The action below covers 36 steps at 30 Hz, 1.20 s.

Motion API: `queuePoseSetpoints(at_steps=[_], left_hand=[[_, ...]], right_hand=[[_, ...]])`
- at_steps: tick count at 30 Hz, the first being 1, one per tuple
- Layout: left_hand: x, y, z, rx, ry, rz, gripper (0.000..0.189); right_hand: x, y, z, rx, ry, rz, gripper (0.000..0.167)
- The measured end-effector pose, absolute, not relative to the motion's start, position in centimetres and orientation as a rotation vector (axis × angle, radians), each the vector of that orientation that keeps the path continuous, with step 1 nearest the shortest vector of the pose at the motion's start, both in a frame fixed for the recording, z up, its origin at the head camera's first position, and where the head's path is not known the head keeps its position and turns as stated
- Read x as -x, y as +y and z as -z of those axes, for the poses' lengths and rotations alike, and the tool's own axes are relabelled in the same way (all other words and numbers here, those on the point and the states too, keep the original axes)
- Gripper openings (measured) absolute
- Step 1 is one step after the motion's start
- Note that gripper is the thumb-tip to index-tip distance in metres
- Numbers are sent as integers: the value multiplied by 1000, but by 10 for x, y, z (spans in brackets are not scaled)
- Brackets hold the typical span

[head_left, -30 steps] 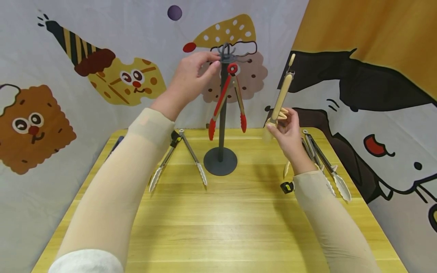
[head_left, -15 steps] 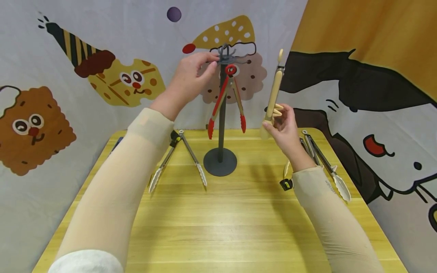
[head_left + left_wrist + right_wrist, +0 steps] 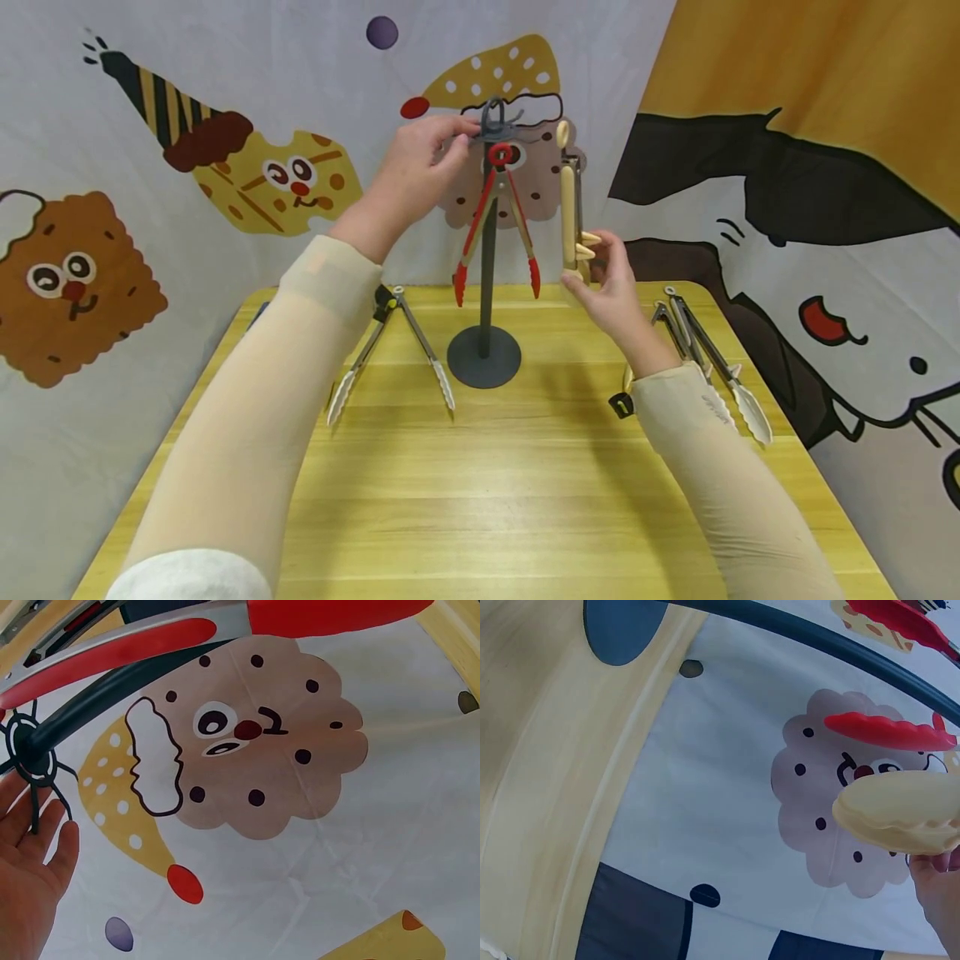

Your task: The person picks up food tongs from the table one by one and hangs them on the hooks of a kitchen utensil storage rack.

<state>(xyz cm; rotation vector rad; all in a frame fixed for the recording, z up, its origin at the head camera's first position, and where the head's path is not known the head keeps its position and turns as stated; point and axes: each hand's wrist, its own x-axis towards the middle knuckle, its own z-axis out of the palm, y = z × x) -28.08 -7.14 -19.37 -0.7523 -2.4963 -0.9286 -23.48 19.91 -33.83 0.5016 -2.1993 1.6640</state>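
Observation:
My left hand is raised to the top of a dark grey hook stand, thumb and forefinger pinching one of its hooks. In the left wrist view the fingers lie among the thin hooks. A pair of red-tipped tongs hangs spread from the stand by its red ring. To the right, my right hand grips cream tongs near their scalloped heads, upright with the hanging loop on top. The right wrist view shows the cream heads close to the red tips.
White-tipped tongs stand spread on the wooden table left of the stand's round base. More tongs lie at the right edge, near a small black piece. A cartoon-printed cloth hangs behind.
My right hand has moved left with the cream tongs, which have turned from leaning right to upright beside the stand. The red tongs have shifted slightly left; my left hand stays at the hook.

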Motion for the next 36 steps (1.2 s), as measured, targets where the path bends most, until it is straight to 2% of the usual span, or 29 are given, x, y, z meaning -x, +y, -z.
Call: queuePoseSetpoints(at_steps=[10, 18, 25, 36], left_hand=[[281, -71, 192, 738, -2506, 935, 36], [282, -71, 193, 731, -2507, 933, 36], [281, -70, 192, 725, -2523, 897, 37], [281, -72, 193, 733, -2517, 903, 37]], right_hand=[[215, 183, 314, -443, -2302, -1520, 60], [210, 178, 309, -445, -2324, -1403, 56], [236, 190, 338, -441, -2320, -1268, 57], [236, 186, 341, -437, -2323, -1221, 57]])
